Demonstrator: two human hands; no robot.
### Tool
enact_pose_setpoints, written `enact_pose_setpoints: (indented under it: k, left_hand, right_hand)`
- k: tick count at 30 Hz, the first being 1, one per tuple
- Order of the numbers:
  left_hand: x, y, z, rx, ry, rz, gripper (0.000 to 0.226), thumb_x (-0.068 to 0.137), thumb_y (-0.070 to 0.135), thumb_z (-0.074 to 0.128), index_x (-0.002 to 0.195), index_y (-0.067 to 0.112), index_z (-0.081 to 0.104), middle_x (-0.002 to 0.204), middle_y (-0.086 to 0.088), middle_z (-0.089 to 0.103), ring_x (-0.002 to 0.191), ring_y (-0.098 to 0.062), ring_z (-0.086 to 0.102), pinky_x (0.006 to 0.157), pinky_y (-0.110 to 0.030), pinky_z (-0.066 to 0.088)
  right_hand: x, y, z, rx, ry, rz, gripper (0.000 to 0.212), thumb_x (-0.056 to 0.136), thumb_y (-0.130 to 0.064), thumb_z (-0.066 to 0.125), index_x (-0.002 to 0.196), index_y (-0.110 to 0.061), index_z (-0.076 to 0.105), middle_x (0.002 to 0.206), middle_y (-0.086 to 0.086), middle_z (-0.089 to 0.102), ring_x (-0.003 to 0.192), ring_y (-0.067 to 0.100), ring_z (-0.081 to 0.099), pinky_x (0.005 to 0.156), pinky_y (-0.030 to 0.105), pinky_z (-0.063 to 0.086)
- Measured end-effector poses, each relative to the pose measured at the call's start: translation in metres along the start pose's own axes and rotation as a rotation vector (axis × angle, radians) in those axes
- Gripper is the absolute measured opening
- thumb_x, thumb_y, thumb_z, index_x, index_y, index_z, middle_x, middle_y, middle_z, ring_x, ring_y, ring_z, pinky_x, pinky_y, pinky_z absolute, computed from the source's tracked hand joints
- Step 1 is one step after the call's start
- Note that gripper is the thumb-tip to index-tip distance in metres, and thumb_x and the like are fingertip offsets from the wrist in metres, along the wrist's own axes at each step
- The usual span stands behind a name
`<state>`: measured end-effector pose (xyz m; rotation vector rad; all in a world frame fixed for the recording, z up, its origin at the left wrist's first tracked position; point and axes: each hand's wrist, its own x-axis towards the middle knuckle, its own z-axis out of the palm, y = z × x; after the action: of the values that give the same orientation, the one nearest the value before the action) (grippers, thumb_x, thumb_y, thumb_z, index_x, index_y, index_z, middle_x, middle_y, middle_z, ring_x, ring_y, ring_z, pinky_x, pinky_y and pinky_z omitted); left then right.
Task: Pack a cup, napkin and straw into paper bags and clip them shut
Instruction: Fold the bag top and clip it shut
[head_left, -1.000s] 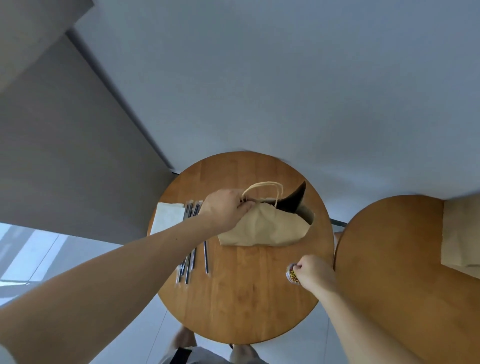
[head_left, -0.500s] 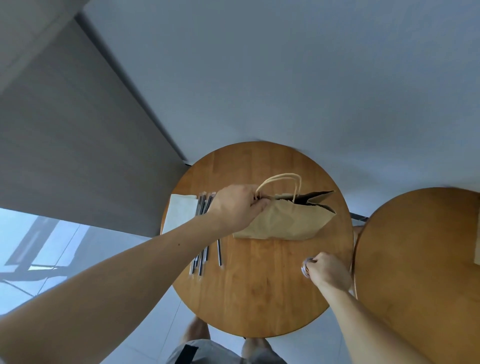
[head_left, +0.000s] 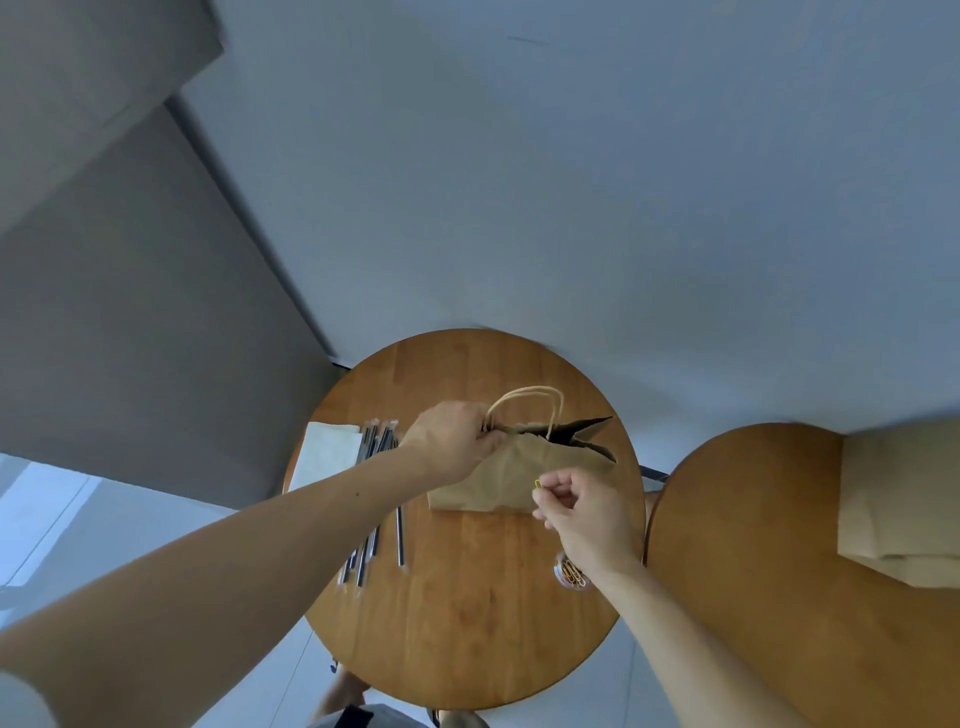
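Brown paper bag with twisted handles: on round wooden table, mouth gaping at right. Left hand: fingers pinched the bag's top edge beside the handles. Right hand: thumb and forefinger gripped small yellow paper clip near the bag's face. Wrapped dark straws, white napkin: at left.

brown paper bag; yellow clip; white napkin.

Café-style indoor seating corner, round varnished wooden table, second matching round table just beside it, plain pale grey wall, darker grey wall panel, glossy pale floor, takeaway stock on the first table: brown paper carrier bag, wrapped dark straws, white paper napkins.
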<state>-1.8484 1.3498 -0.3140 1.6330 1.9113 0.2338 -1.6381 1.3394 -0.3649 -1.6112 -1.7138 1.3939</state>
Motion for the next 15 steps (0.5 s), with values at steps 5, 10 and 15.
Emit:
enact_pose_setpoints:
  k: [5,10,15]
  left_hand:
    - [0.000,-0.002,-0.003,-0.055,-0.017,-0.001,0.020,0.098,0.034,0.054,0.109,0.026,0.069,0.095,0.007,0.069,0.085,-0.013,0.063,0.068,-0.025,0.048]
    - [-0.001,-0.004,-0.004,-0.085,-0.021,0.016,0.020,0.097,0.031,0.055,0.110,0.024,0.069,0.095,0.007,0.069,0.089,-0.016,0.064,0.072,-0.028,0.049]
    - [0.004,-0.004,-0.001,-0.074,0.023,0.009,0.019,0.096,0.033,0.056,0.108,0.025,0.068,0.096,0.006,0.069,0.083,-0.012,0.058,0.067,-0.026,0.042]
  right_hand:
    - [0.004,-0.055,0.001,0.273,-0.014,-0.048,0.012,0.087,-0.006,0.072,0.091,-0.017,0.070,0.075,0.001,0.075,0.069,0.019,0.073,0.069,0.029,0.060]
    - [0.009,-0.072,-0.003,0.401,-0.010,-0.025,0.008,0.086,-0.001,0.072,0.092,-0.006,0.071,0.072,0.013,0.073,0.061,0.024,0.067,0.061,0.028,0.057]
    - [0.017,-0.074,-0.004,0.181,0.025,-0.134,0.012,0.087,-0.006,0.072,0.097,-0.013,0.071,0.073,-0.001,0.072,0.059,0.016,0.068,0.054,0.020,0.051]
